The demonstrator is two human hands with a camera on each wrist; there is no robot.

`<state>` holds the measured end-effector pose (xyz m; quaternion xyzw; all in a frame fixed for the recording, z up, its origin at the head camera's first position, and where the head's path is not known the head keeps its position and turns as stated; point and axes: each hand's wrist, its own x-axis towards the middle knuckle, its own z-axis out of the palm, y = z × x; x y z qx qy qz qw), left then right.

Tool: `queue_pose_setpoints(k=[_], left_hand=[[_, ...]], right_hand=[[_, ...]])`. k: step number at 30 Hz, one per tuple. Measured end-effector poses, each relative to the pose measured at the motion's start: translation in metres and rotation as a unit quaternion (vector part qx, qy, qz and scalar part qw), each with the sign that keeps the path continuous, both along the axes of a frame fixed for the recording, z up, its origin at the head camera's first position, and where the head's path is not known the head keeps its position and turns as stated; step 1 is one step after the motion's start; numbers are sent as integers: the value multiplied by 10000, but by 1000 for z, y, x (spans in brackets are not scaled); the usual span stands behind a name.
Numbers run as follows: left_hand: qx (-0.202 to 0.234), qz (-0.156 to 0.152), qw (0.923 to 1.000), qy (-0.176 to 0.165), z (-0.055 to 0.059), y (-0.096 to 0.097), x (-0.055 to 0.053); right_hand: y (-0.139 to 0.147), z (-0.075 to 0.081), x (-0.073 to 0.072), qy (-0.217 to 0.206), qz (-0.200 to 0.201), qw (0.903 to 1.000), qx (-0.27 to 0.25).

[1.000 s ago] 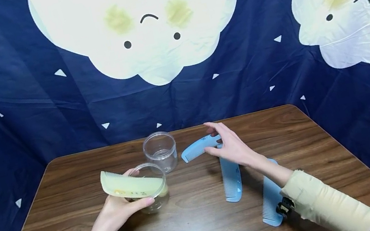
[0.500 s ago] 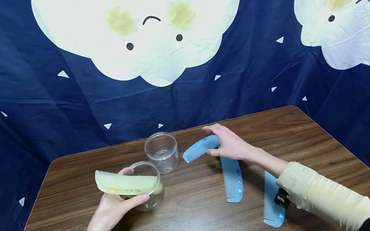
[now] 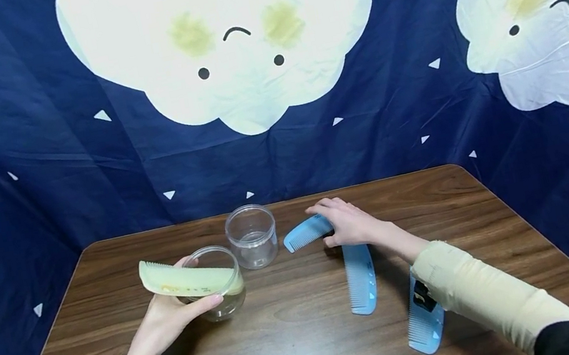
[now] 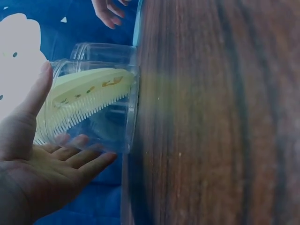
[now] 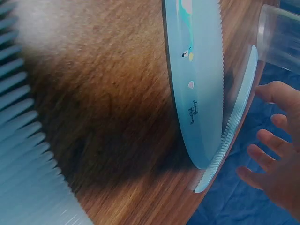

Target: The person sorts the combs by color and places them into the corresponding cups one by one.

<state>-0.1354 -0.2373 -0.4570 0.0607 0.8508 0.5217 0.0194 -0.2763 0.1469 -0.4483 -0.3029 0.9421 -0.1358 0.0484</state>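
Observation:
My left hand grips a clear plastic jar at the left, thumb on the near side and fingers behind. A pale yellow-green comb leans inside it, one end sticking out past the rim; in the left wrist view its teeth and small printed pattern show through the wall. Over the far blue comb reaches my right hand, fingers spread and loosely bent, covering the comb's right end in the head view. In the right wrist view, a gap shows between those fingertips and this blue comb.
Behind the held jar stands a second clear jar. Another blue comb lies lengthwise below my right hand, and a third blue comb is partly under the right sleeve. A dark blue cloth with clouds hangs behind the wooden table.
My right hand has come down closer over the far blue comb, hiding more of its right end. The left hand, still gripping the jar and pale comb, has shifted slightly left.

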Motion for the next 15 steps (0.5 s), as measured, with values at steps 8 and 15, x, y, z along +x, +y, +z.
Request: queue_pose_setpoints(k=[8,15], left_hand=[[-79,70,9999,11,0,-4,-2],[-77,160,9998,-87,1,-7,-5]], right_hand=[[-9,-3,-8,56,350,9968,720],[-15,-5,-14,76,587,9910,1197]])
